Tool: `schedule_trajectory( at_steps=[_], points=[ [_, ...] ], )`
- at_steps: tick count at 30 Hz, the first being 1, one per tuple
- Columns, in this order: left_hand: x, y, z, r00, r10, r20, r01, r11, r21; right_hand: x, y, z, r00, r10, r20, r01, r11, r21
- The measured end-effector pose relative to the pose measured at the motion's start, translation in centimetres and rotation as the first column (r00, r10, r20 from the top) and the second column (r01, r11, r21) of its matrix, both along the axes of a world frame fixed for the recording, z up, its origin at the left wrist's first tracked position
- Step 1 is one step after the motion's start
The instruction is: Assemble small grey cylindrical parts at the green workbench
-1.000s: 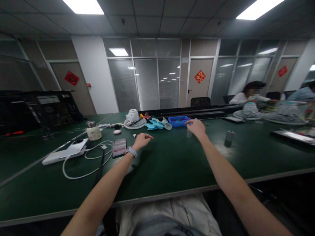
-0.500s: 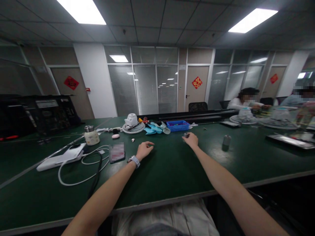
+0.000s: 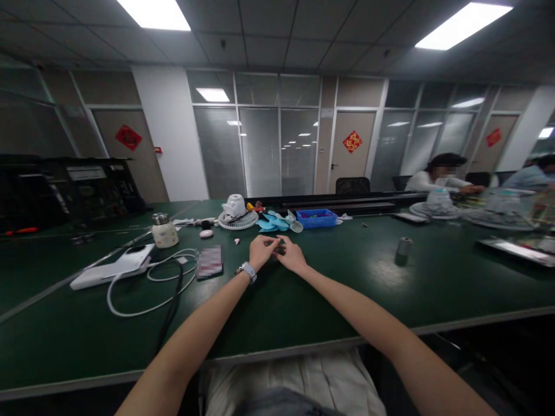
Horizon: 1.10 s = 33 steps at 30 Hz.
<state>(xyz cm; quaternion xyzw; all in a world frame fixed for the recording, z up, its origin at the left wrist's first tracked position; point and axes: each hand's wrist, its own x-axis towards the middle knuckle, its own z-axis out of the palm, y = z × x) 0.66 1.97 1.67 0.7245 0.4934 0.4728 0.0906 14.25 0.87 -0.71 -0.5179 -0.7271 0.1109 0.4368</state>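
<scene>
Both hands meet over the middle of the green table. My left hand (image 3: pixel 261 252), with a watch on its wrist, is closed, its thumb and fingers pinching at a small dark grey part (image 3: pixel 281 249). My right hand (image 3: pixel 292 255) is closed on the same part from the other side, fingertips against those of the left. Fingers cover most of the part, so its kind cannot be made out. Just beyond the hands lie light blue fan blades (image 3: pixel 274 221) and a blue tray (image 3: pixel 316 218) of small pieces. A grey metal cylinder (image 3: pixel 404 247) stands upright to the right.
Left of the hands are a phone-sized pixelated item (image 3: pixel 209 263), a looped white cable (image 3: pixel 125 314), a cream bottle (image 3: pixel 165 233) and a white power bank (image 3: pixel 104 273). A white fan housing (image 3: pixel 236 211) sits behind. Co-workers (image 3: pixel 437 176) sit at the far right.
My right hand has moved left with the small grey part and met my left hand. My left hand's fingers have closed in on the part. The view has tilted slightly downward.
</scene>
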Motion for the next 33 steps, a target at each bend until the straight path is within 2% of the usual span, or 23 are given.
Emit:
schedule_trajectory(
  at_steps=[5, 12, 14, 17, 19, 21, 24, 27, 30, 33],
  points=[
    [-0.5, 0.3, 0.3, 0.995, -0.034, -0.089, 0.039, 0.998, 0.055, -0.1, -0.9, 0.3, 0.998, -0.043, 0.046, 0.044, 0.999, -0.018],
    [-0.7, 0.0, 1.2, 0.981, -0.017, -0.193, 0.024, 0.999, 0.037, -0.2, -1.2, 0.3, 0.997, -0.04, 0.062, 0.041, 0.999, -0.015],
    [-0.6, -0.1, 1.7, 0.982, 0.012, -0.189, -0.002, 0.999, 0.053, -0.3, -1.2, 0.2, 0.997, -0.043, 0.059, 0.044, 0.999, -0.021],
    [-0.8, 0.0, 2.1, 0.991, 0.086, -0.106, -0.081, 0.995, 0.05, -0.3, -1.1, 0.2, 0.997, -0.049, 0.053, 0.05, 0.999, -0.02],
    [-1.3, 0.3, 1.9, 0.989, 0.118, -0.086, -0.118, 0.993, 0.016, 0.2, -0.9, 0.3, 0.996, -0.077, 0.051, 0.078, 0.997, -0.014],
    [-1.9, 0.6, 1.0, 0.984, 0.102, -0.149, -0.111, 0.993, -0.049, 1.4, -0.5, 0.7, 0.987, -0.15, 0.058, 0.151, 0.988, -0.018],
    [-2.4, 1.1, -0.7, 0.966, 0.011, -0.257, -0.052, 0.987, -0.155, 4.6, -0.2, 1.8, 0.945, -0.309, 0.106, 0.312, 0.95, -0.02],
    [-2.4, 1.3, -1.8, 0.959, -0.069, -0.275, 0.02, 0.984, -0.18, 8.6, -0.1, 2.7, 0.859, -0.482, 0.172, 0.49, 0.872, -0.005],
    [-2.1, 1.3, -2.1, 0.955, -0.108, -0.275, 0.052, 0.978, -0.203, 12.0, -0.1, 2.9, 0.775, -0.599, 0.203, 0.619, 0.784, -0.052],
    [-2.1, 1.3, -2.0, 0.956, -0.128, -0.264, 0.065, 0.97, -0.233, 14.0, 0.1, 2.6, 0.745, -0.636, 0.202, 0.664, 0.737, -0.127]
  ],
)
